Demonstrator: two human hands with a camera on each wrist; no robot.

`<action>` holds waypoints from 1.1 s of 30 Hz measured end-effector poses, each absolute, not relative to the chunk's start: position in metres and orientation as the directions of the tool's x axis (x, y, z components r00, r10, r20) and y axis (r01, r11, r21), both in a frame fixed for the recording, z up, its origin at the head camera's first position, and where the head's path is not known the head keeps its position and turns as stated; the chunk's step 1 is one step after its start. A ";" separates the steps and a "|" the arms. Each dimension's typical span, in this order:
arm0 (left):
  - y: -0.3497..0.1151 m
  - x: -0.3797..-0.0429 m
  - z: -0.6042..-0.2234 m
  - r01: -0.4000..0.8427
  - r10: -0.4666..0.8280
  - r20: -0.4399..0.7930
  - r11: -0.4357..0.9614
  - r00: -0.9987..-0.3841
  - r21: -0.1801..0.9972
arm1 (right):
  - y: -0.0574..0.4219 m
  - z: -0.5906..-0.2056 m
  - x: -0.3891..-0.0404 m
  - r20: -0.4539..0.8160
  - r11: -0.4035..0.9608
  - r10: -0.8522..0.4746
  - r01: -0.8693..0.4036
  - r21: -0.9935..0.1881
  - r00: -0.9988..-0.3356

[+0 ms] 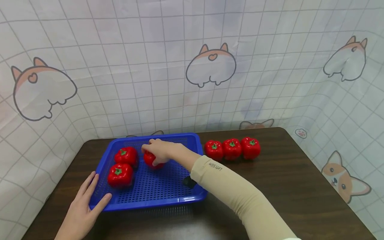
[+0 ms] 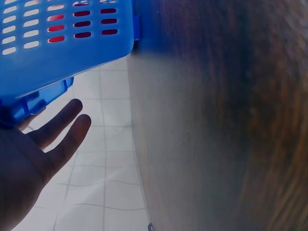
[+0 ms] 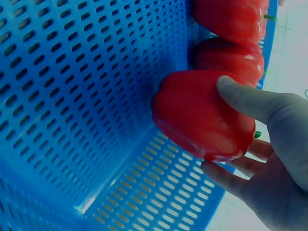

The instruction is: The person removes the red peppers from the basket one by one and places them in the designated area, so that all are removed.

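My right hand (image 1: 160, 151) grips a red bell pepper (image 3: 202, 115) inside the blue basket (image 1: 156, 203), thumb on one side and fingers on the other. Two more red bell peppers, a rear one (image 1: 126, 156) and a front one (image 1: 120, 175), sit along the basket's left side. At the basket's front left corner my left hand (image 1: 82, 206) rests against the rim, its fingers straight and spread. The left wrist view shows that hand (image 2: 43, 149) beside the perforated basket wall (image 2: 72, 53).
Three red bell peppers (image 1: 232, 149) stand in a row on the dark wooden table (image 1: 270, 180), right of the basket. A small black object (image 1: 189, 182) lies at the basket's right side, partly behind the sleeve. A patterned cloth (image 1: 168, 83) hangs behind the table.
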State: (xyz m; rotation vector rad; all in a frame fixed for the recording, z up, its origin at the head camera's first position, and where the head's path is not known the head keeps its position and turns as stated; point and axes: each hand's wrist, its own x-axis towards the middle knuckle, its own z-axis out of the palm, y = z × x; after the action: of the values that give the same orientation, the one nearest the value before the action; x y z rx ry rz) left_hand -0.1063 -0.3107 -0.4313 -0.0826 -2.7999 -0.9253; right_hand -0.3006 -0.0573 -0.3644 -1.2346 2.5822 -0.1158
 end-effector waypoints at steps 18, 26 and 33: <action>-0.312 -0.108 -0.433 0.116 -0.004 0.203 0.808 -0.979 0.578 | -0.019 -0.334 -0.289 -0.144 0.593 -0.805 -0.776 -0.214 -0.575; -0.312 -0.107 -0.433 0.115 -0.007 0.203 0.807 -0.979 0.580 | 0.000 -0.323 -0.287 -0.091 0.575 -0.817 -0.790 -0.214 -0.570; -0.311 -0.107 -0.432 0.102 -0.012 0.190 0.810 -0.982 0.578 | 0.021 -0.314 -0.286 -0.039 0.565 -0.820 -0.798 -0.211 -0.571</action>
State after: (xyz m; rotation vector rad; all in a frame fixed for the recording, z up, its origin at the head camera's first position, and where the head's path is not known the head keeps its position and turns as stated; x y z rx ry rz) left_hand -0.1072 -0.3114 -0.4323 -0.0712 -2.8104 -0.9129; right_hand -0.2858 0.0213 -0.3137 -1.3831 2.6600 -0.2565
